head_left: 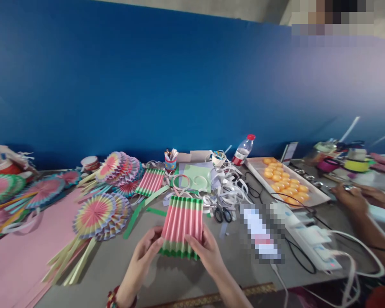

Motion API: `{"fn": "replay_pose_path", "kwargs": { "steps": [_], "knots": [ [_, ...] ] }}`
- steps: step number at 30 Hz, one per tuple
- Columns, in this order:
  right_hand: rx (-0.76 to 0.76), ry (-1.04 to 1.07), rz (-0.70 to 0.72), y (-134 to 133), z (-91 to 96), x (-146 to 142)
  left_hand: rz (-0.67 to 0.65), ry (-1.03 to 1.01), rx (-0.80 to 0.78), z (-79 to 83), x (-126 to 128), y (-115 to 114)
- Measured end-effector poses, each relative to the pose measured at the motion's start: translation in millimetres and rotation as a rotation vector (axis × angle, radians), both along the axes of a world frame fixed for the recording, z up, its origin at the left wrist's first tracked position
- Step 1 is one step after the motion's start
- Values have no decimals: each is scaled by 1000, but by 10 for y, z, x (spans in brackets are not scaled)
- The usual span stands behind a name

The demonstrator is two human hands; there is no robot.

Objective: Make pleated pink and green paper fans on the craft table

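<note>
A pleated paper sheet (183,224), pink with green stripes and a green lower edge, is held up over the grey table (121,265). My left hand (144,252) grips its lower left corner, fingers closed on the edge. My right hand (206,252) pinches its lower right edge. Finished round paper fans (97,216) on flat sticks lie just to the left. Another pleated sheet (150,182) lies farther back.
Black scissors (222,214) and a tangle of white paper strips (226,188) lie behind the sheet. A tray of orange pieces (285,182), a plastic bottle (243,150), a power strip with cables (314,244) and another person's hands (356,197) are to the right. Pink paper (15,261) covers the left.
</note>
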State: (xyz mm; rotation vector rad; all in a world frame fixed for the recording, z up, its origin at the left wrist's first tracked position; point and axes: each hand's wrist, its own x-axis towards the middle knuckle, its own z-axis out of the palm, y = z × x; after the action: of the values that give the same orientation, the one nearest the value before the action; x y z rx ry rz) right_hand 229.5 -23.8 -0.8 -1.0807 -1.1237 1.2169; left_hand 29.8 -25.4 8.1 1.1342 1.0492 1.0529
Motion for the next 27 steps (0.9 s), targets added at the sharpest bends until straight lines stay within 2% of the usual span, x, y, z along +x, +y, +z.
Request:
{"fn": "replay_pose_path", "kwargs": {
  "steps": [3,10,17,20,27],
  "knots": [
    [-21,-16,21,3,-30,-10,-36,0,13,30,50,11],
    [-47,53,72,31,-68,-25,64,14,-13,-3,17,-3],
    [-119,-42,81,17,-147,-163,88,-30,5,-80,-5,-3],
    [-126,-41,103,18,-168,-221,101,-5,4,-120,-68,7],
    [-118,-80,204,36,-172,-390,102,-41,-58,-67,-327,-36]
  ]
}}
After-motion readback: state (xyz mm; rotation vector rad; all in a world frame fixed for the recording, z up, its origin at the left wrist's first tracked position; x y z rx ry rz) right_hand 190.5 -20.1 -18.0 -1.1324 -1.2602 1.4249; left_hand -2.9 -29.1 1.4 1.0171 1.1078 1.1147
